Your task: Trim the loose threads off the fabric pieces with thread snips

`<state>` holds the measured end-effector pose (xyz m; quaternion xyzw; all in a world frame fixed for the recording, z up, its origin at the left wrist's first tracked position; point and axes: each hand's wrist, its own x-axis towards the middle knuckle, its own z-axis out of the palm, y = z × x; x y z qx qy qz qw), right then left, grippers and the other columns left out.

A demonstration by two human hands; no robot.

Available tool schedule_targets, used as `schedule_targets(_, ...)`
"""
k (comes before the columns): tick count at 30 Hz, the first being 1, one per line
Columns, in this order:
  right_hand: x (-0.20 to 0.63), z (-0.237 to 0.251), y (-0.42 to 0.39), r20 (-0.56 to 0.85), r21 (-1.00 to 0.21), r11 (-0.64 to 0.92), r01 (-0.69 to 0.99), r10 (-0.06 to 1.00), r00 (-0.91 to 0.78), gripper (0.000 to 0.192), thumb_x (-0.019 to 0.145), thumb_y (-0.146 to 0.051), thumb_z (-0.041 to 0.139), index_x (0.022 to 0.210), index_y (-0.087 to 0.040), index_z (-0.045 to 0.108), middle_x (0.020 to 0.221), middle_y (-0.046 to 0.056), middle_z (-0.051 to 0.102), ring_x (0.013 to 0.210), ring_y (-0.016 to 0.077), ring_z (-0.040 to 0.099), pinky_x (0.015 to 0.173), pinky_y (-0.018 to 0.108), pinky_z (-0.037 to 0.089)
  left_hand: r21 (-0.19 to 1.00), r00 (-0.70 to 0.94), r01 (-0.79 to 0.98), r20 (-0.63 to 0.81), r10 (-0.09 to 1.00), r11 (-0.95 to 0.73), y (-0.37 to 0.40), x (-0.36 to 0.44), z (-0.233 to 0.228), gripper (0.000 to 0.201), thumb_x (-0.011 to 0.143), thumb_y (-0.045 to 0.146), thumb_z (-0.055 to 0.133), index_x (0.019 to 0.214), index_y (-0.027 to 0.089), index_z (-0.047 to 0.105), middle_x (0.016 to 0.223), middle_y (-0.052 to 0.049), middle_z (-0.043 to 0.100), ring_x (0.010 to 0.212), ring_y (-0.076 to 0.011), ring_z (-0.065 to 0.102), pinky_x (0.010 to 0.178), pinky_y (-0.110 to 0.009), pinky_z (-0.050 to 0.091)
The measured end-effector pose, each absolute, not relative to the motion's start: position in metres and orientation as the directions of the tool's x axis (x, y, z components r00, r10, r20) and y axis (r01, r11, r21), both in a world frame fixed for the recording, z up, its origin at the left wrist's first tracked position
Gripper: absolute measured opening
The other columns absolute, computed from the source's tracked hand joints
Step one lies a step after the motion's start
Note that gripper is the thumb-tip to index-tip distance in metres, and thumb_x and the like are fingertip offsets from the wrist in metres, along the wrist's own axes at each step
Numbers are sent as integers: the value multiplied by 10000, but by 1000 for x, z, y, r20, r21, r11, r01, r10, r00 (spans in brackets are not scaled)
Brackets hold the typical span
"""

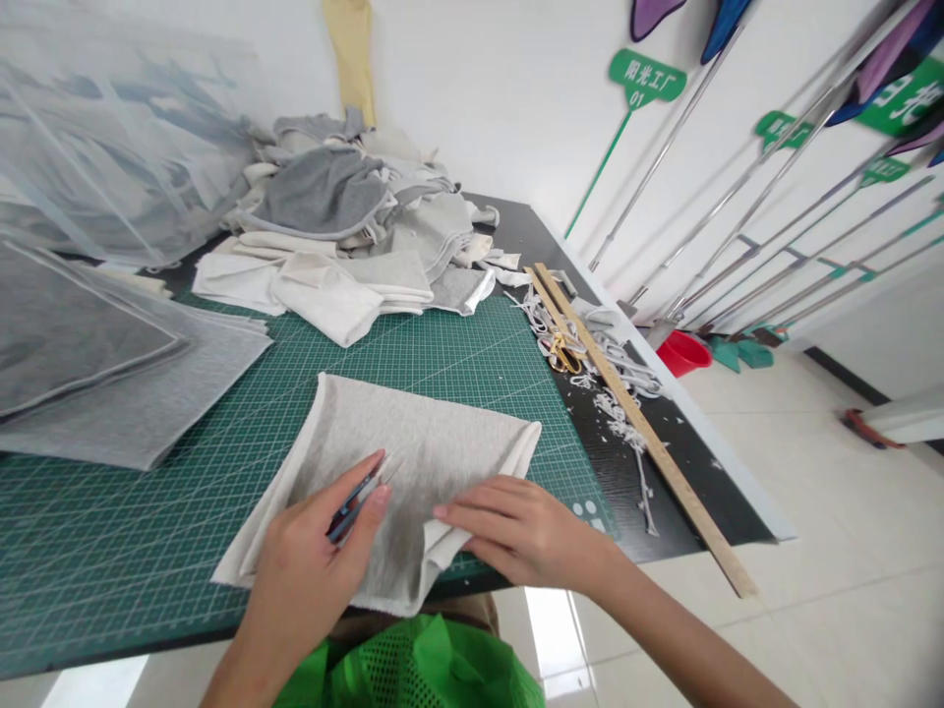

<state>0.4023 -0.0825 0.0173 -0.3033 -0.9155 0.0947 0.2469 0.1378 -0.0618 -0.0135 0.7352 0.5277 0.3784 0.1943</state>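
Left hand [310, 560] resting on a folded grey cloth piece [398, 472], fingers [365, 492] pinching small blue thread snips [352, 506] with the tip pointing onto the fabric. Right hand [516, 531] lying flat on the cloth's folded right edge, fingers [472, 513] stretched and pressed together, holding the fold down on the green cutting mat [442, 344] at the near edge of the bench [664, 462]. Further back a pile of grey and white cloth pieces [354, 226], at the right a long wooden ruler [641, 423] beside yellow-handled scissors [564, 352] and cut trimmings [619, 408].
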Motion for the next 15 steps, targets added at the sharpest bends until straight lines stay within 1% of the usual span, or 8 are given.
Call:
schedule_targets(2, 400, 19, -73, 405, -466, 741, 484, 665, -628, 433, 990, -198, 595, 1420, -186, 554, 1215, 95, 734, 1030, 180, 706, 891, 304, 585, 708, 141, 613, 338, 930, -350, -61, 137, -13, 396, 946, 496, 595, 1268, 284, 686, 1151, -12, 778, 996, -211, 761, 859, -313, 628)
schedule_targets(4, 398, 20, -63, 424, -593, 686, 422, 712, -560, 403, 973, -222, 638, 1372, -180, 604, 1249, 110, 716, 1095, 175, 695, 950, 299, 569, 734, 120, 594, 322, 939, -328, -62, 138, -12, 389, 941, 503, 598, 1247, 287, 700, 1169, -8, 772, 1036, -218, 752, 889, -320, 626)
schedule_targets(6, 396, 21, -53, 414, -681, 635, 364, 745, -524, 326, 947, -255, 682, 1257, -155, 687, 1185, 119, 729, 1080, 178, 700, 958, 302, 563, 762, 91, 572, 307, 947, -302, -64, 138, -9, 380, 938, 510, 597, 1226, 291, 713, 1182, -1, 767, 1063, -222, 744, 903, -324, 626)
schedule_targets(7, 395, 21, -48, 386, -712, 609, 350, 756, -529, 286, 931, -272, 704, 1187, -147, 723, 1124, 114, 742, 1037, 177, 710, 932, 299, 568, 776, 80, 560, 298, 951, -290, -65, 139, -7, 377, 938, 512, 596, 1223, 295, 715, 1192, 4, 763, 1080, -223, 738, 915, -325, 623)
schedule_targets(9, 394, 23, -42, 309, -755, 566, 332, 753, -581, 237, 892, -293, 751, 1072, -140, 765, 1011, 91, 756, 934, 170, 725, 857, 280, 574, 795, 73, 540, 284, 956, -277, -69, 140, -3, 371, 939, 510, 594, 1221, 303, 717, 1209, 14, 755, 1105, -220, 728, 938, -323, 614)
schedule_targets(10, 394, 23, -40, 278, -765, 554, 327, 743, -609, 227, 875, -287, 768, 1047, -138, 773, 987, 84, 757, 908, 167, 727, 837, 272, 572, 799, 78, 533, 279, 957, -276, -71, 141, -1, 367, 941, 507, 591, 1220, 305, 719, 1211, 17, 754, 1109, -218, 726, 939, -318, 612)
schedule_targets(12, 393, 23, -38, 260, -764, 559, 321, 723, -640, 246, 851, -254, 790, 1064, -132, 771, 1012, 88, 757, 926, 173, 729, 846, 268, 564, 802, 98, 529, 265, 959, -276, -73, 143, 4, 355, 944, 500, 589, 1211, 311, 725, 1197, 22, 758, 1101, -213, 729, 937, -309, 609)
schedule_targets(15, 393, 20, -41, 317, -713, 615, 336, 711, -628, 270, 884, -187, 729, 1145, -120, 743, 1043, 101, 756, 954, 185, 725, 848, 274, 561, 805, 134, 526, 238, 962, -273, -74, 147, 8, 344, 943, 485, 597, 1220, 325, 722, 1177, 27, 765, 1078, -201, 739, 929, -289, 608)
